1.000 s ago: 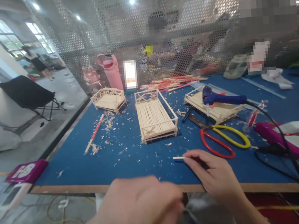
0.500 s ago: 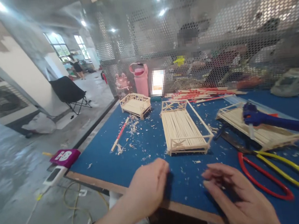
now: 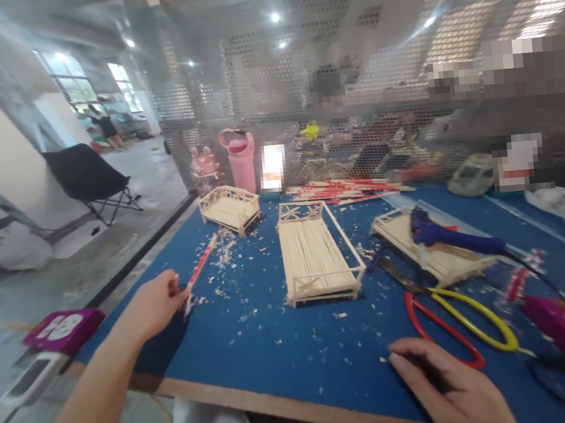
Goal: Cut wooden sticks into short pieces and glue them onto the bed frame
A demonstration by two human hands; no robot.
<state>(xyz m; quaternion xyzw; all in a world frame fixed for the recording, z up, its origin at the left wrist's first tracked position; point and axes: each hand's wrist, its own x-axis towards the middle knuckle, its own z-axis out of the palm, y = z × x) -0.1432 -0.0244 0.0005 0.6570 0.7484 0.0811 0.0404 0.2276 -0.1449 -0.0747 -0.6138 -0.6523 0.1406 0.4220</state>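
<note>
My left hand (image 3: 153,304) reaches out to the left part of the blue table (image 3: 284,361) and its fingers are closed round the near end of a long red-and-white stick (image 3: 200,270) lying among wood shavings. My right hand (image 3: 450,390) rests near the table's front edge at the lower right, fingers curled; I cannot see anything in it. A small bed frame of thin wooden sticks (image 3: 315,251) stands in the middle, ahead of both hands.
Two more stick models (image 3: 229,208) (image 3: 429,242) stand left and right of the middle one. A blue glue gun (image 3: 453,237) lies on the right model, red-and-yellow scissors (image 3: 460,324) beside it. A pink bottle (image 3: 242,159) and a stick pile (image 3: 344,190) sit by the perforated screen.
My left hand has moved from the table's front edge out to the left and taken hold of the red-and-white stick. My right hand has dropped back toward the front edge.
</note>
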